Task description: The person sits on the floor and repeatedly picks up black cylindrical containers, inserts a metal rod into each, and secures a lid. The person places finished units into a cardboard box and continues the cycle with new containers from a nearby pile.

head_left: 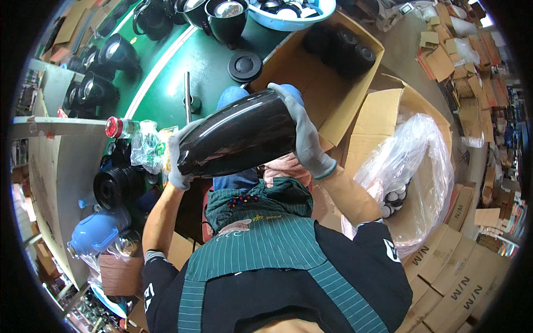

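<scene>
Above my lap I hold a glossy black jug body (pixel 239 133), long and tapered, lying on its side and slightly tilted. My left hand (pixel 176 160), in a grey glove, closes on its narrower end. Around the wider end wraps my right hand (pixel 306 136), gloved in grey too, with fingers over the far rim. The body's inside is turned away from view. Just beyond it, a round black lid (pixel 244 67) lies at the edge of the green table (pixel 166 72). A metal rod on a stand (pixel 187 100) rises from the tabletop near my left hand.
Several black jugs (pixel 226 19) stand at the far side, beside a blue basin (pixel 294 21) of parts. Right of me are a cardboard box (pixel 311 72) with black pieces and another box holding a plastic bag (pixel 411 155). Left are a plastic bottle (pixel 145 147) and a blue jug (pixel 100 230).
</scene>
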### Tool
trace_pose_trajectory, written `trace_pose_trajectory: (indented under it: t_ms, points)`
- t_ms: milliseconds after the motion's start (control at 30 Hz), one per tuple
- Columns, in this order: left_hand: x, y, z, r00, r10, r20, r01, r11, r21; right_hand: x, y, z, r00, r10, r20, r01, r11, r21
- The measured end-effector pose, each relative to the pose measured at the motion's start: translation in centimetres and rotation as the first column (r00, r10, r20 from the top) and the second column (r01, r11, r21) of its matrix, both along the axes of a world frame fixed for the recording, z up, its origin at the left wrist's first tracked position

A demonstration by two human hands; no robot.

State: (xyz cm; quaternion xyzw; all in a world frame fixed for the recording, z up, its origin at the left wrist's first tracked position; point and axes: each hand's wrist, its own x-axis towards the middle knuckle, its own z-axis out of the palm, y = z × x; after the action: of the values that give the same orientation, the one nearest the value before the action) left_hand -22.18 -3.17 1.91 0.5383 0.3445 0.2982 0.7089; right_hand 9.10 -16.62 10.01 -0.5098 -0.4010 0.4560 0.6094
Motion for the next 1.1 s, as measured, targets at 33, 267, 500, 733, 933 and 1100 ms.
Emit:
trace_pose_trajectory:
  t_ms: [33,267,500,733,933,1100]
  points:
    - [-1.7,0.6,-4.1,0.998,-0.015,0.066,0.017,1.0,-0.025,0.9,-0.1,-0.6,0.985,0.014,0.173,-0.01,1.0,-0.027]
    - [3.8,-3.6,-5.3,0.89,-0.421,-0.173,0.455,0.813,0.362,3.2,-1.6,-0.1,0.845,0.043,-0.532,-0.135,0.982,-0.134]
    - [4.3,-6.7,-3.9,0.949,-0.194,0.248,0.279,0.883,-0.377,2.3,-2.6,-0.5,0.994,0.1,0.051,-0.099,0.995,-0.033]
    - [5.8,-8.4,-1.9,0.832,0.038,-0.554,0.417,0.616,0.669,6.4,1.3,-2.1,0.981,0.178,0.084,-0.166,0.978,-0.128]
    - [2.4,0.2,-0.1,0.84,-0.057,-0.539,0.417,0.703,0.576,3.4,0.1,-6.3,0.769,0.437,0.466,-0.474,0.879,-0.042]
    - [3.0,11.1,-10.6,0.254,0.596,-0.762,0.226,0.729,0.646,2.0,0.7,-7.0,0.792,0.403,0.458,-0.426,0.903,-0.057]
